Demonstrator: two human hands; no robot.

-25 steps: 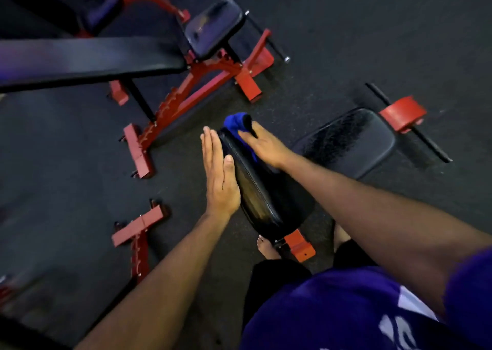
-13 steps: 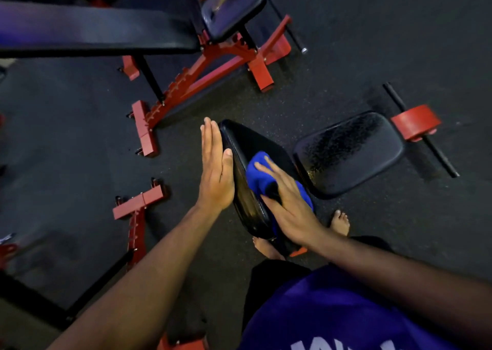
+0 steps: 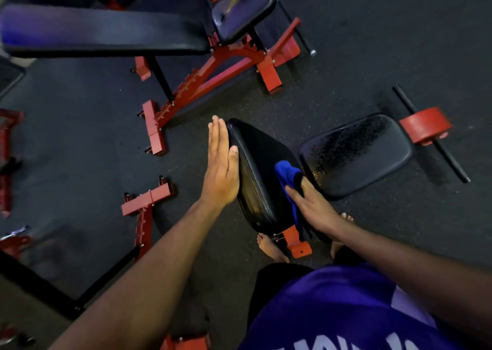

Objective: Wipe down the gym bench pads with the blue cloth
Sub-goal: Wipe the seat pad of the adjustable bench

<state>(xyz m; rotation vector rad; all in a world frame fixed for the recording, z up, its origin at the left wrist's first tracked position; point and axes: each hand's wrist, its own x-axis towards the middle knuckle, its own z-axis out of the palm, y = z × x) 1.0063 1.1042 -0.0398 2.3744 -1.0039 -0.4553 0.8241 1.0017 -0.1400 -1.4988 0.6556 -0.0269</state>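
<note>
A: What do you see from the head camera?

B: A black bench pad (image 3: 259, 174) tipped up on its edge, right in front of the person. The left hand (image 3: 222, 168) is flat against its left side, fingers straight and together, holding nothing.

A: And the other hand?

B: The right hand (image 3: 312, 207) presses the blue cloth (image 3: 287, 174) on the pad's right face, low down. Its fingers lie over the cloth; I cannot tell if they curl round it.

A: What else is there?

B: A second black pad (image 3: 356, 154) lies flat just to the right. A red roller (image 3: 426, 126) sits beyond it. A red bench frame (image 3: 213, 78) stands farther back on the dark floor (image 3: 372, 43). Bare toes (image 3: 266, 246) peek out below the pad.
</note>
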